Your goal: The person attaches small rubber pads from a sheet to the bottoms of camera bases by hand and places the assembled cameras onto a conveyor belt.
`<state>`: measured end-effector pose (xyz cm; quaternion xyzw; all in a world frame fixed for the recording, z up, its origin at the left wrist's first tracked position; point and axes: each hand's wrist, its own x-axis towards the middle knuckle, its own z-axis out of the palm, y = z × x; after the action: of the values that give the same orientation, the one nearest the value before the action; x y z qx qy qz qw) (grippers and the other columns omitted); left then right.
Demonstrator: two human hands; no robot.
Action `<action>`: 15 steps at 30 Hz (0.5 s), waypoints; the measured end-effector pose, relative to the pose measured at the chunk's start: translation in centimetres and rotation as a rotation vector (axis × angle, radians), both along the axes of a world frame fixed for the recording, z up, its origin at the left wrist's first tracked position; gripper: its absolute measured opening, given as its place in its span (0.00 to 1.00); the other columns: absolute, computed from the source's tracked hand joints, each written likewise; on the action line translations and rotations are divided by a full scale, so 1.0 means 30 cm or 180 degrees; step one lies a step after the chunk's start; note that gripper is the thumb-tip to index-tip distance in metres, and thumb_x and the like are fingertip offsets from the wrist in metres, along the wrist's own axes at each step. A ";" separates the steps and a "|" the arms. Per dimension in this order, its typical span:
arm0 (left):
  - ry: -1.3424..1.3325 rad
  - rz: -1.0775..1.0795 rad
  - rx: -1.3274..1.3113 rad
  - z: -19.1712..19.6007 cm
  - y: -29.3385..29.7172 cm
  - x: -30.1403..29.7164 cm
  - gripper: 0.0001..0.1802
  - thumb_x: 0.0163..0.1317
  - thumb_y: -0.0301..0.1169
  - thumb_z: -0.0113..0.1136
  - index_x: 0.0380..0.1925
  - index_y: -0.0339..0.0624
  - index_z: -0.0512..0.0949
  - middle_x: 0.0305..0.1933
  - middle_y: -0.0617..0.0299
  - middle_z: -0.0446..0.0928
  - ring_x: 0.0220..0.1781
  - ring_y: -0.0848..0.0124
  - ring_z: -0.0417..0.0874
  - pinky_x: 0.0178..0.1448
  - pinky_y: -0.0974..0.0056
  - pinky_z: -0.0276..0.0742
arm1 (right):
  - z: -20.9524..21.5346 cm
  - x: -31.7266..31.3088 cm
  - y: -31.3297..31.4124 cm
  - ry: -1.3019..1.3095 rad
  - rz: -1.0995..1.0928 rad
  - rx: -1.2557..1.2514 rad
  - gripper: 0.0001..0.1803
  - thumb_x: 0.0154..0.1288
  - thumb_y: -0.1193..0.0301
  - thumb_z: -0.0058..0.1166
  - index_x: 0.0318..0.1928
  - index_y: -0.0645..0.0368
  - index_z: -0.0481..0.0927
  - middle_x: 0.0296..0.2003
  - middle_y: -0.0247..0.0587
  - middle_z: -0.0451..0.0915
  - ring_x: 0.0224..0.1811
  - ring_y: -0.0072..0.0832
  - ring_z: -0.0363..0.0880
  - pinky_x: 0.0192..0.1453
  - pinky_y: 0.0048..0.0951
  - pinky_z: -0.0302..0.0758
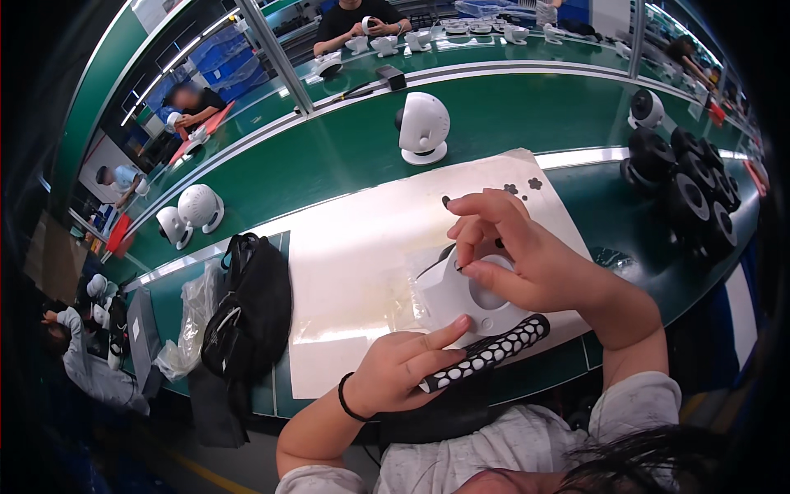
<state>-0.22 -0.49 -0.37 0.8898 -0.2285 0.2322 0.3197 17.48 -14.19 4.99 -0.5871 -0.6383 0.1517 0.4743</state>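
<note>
A white rounded plastic housing [451,298] with a round opening lies on the pale mat [354,263] in front of me. My left hand [407,370] grips a black curled strip with white round spots [494,352], its index finger reaching against the housing. Above the opening, my right hand [527,259] is closed in a pinch, thumb against a bent finger, with a small black piece at the thumb tip. Another dark spot shows on its raised index fingertip; I cannot tell what it is. Small black flower-shaped pieces [535,184] lie at the mat's far right.
A black bag [251,309] and clear plastic bags [193,321] lie left of the mat. Black round parts [691,193] are heaped at the right. Assembled white round devices [425,128] stand beyond the mat. Co-workers sit across the green bench, behind a metal frame [284,62].
</note>
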 end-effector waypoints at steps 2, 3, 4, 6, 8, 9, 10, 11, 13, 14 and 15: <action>0.0014 0.0008 -0.0020 -0.003 0.000 -0.003 0.20 0.38 0.25 0.60 0.37 0.40 0.73 0.59 0.52 0.65 0.27 0.62 0.79 0.30 0.66 0.74 | 0.001 0.002 -0.001 -0.0055 0.0018 -0.0022 0.32 0.53 0.81 0.43 0.60 0.50 0.54 0.32 0.32 0.69 0.41 0.29 0.73 0.67 0.50 0.36; 0.0030 0.0001 -0.0032 -0.004 0.002 -0.004 0.20 0.38 0.25 0.60 0.37 0.40 0.73 0.60 0.52 0.65 0.27 0.61 0.79 0.30 0.66 0.74 | 0.003 0.002 -0.001 -0.0108 0.0022 -0.0035 0.33 0.53 0.81 0.44 0.60 0.50 0.54 0.32 0.33 0.69 0.41 0.29 0.73 0.67 0.48 0.41; 0.0029 0.0001 -0.0033 -0.004 0.003 -0.003 0.20 0.38 0.25 0.60 0.37 0.40 0.73 0.60 0.52 0.65 0.27 0.61 0.79 0.30 0.66 0.74 | 0.004 0.001 0.000 -0.0109 0.0021 -0.0036 0.33 0.53 0.81 0.44 0.60 0.50 0.54 0.32 0.33 0.69 0.41 0.29 0.73 0.67 0.48 0.41; -0.0025 -0.0011 -0.0081 -0.003 0.003 -0.002 0.21 0.37 0.25 0.61 0.38 0.40 0.73 0.59 0.51 0.65 0.27 0.62 0.78 0.30 0.66 0.74 | 0.005 -0.001 0.000 0.0087 0.0106 0.0019 0.33 0.54 0.82 0.45 0.60 0.50 0.54 0.32 0.36 0.69 0.42 0.29 0.72 0.63 0.40 0.55; -0.0018 0.0012 -0.0060 -0.004 0.002 -0.003 0.21 0.37 0.25 0.61 0.38 0.40 0.73 0.59 0.51 0.65 0.27 0.62 0.78 0.30 0.66 0.74 | 0.001 -0.003 0.001 0.0275 0.0053 0.0000 0.32 0.55 0.82 0.45 0.60 0.51 0.54 0.32 0.38 0.69 0.43 0.30 0.71 0.60 0.36 0.60; -0.0007 0.0032 -0.0036 -0.004 0.002 -0.004 0.22 0.37 0.25 0.61 0.38 0.40 0.73 0.59 0.51 0.65 0.26 0.62 0.78 0.30 0.66 0.74 | -0.001 -0.004 0.001 0.0467 -0.0003 -0.0017 0.32 0.56 0.82 0.45 0.61 0.52 0.54 0.32 0.39 0.69 0.44 0.30 0.70 0.57 0.33 0.65; -0.0007 0.0032 -0.0037 -0.004 0.002 -0.004 0.22 0.37 0.25 0.61 0.38 0.40 0.73 0.59 0.51 0.65 0.26 0.62 0.78 0.30 0.66 0.74 | 0.002 -0.006 0.001 0.0467 -0.0003 -0.0017 0.32 0.56 0.82 0.45 0.61 0.52 0.54 0.32 0.39 0.69 0.44 0.30 0.70 0.57 0.33 0.65; 0.0000 0.0025 -0.0034 -0.004 0.003 -0.003 0.22 0.37 0.24 0.61 0.38 0.40 0.73 0.59 0.51 0.65 0.26 0.62 0.78 0.30 0.66 0.73 | 0.009 -0.008 0.000 0.0616 0.0028 -0.0043 0.31 0.56 0.83 0.44 0.60 0.53 0.54 0.33 0.40 0.69 0.45 0.31 0.70 0.56 0.33 0.66; 0.0006 0.0017 -0.0033 -0.004 0.004 -0.002 0.22 0.37 0.24 0.61 0.38 0.40 0.73 0.59 0.51 0.65 0.26 0.62 0.78 0.30 0.66 0.73 | 0.010 -0.008 0.000 0.0765 0.0058 -0.0070 0.30 0.57 0.83 0.43 0.60 0.54 0.55 0.34 0.41 0.69 0.46 0.31 0.69 0.54 0.33 0.67; 0.0000 0.0010 -0.0039 -0.004 0.004 -0.002 0.22 0.37 0.24 0.61 0.38 0.40 0.73 0.59 0.51 0.65 0.25 0.62 0.78 0.29 0.66 0.73 | 0.004 -0.007 0.003 0.0719 0.0030 -0.0093 0.29 0.57 0.83 0.43 0.60 0.55 0.55 0.35 0.41 0.70 0.46 0.32 0.69 0.55 0.33 0.66; -0.0006 0.0006 -0.0044 -0.004 0.004 -0.002 0.22 0.37 0.24 0.61 0.38 0.40 0.73 0.59 0.50 0.65 0.25 0.62 0.77 0.29 0.66 0.73 | 0.001 -0.006 0.005 0.0674 0.0006 -0.0115 0.29 0.57 0.83 0.43 0.60 0.56 0.56 0.36 0.42 0.71 0.47 0.33 0.70 0.56 0.34 0.66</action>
<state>-0.27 -0.37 -0.48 0.8875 -0.2265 0.2348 0.3253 17.30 -14.05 5.02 -0.5756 -0.5822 0.2248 0.5283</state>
